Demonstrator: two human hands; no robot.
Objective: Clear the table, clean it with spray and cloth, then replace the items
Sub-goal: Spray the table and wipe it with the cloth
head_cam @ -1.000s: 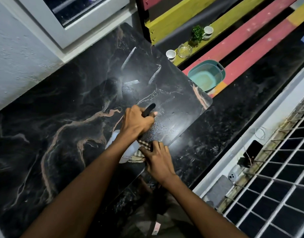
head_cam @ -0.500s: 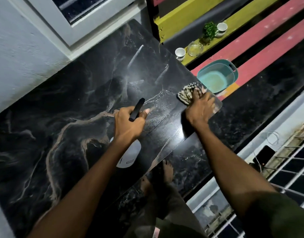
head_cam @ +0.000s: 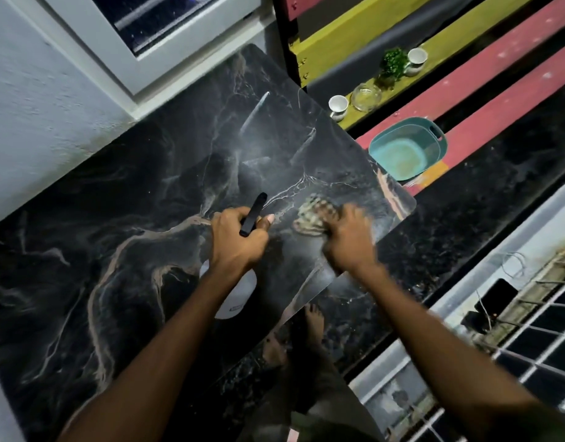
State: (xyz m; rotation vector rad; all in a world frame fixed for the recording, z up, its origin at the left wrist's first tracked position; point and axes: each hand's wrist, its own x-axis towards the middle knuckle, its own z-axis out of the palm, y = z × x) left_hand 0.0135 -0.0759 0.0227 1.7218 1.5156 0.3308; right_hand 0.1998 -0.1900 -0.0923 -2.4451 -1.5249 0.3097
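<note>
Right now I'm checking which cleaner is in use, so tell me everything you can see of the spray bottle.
The spray bottle has a white, rounded plastic-looking body and a black spray head with a long black lever sticking up past the knuckles. The left hand grips it around the neck, hiding the middle. It is held tilted over the dark marbled table, nozzle end away from the person. A small label near its base is too small to read. Whether it touches the table cannot be told.

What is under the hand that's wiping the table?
A checked cloth is under the right hand, pressed on the dark marble table. Part of the cloth sticks out past the fingers; the rest, and the table beneath it, is covered and blurred.
</note>
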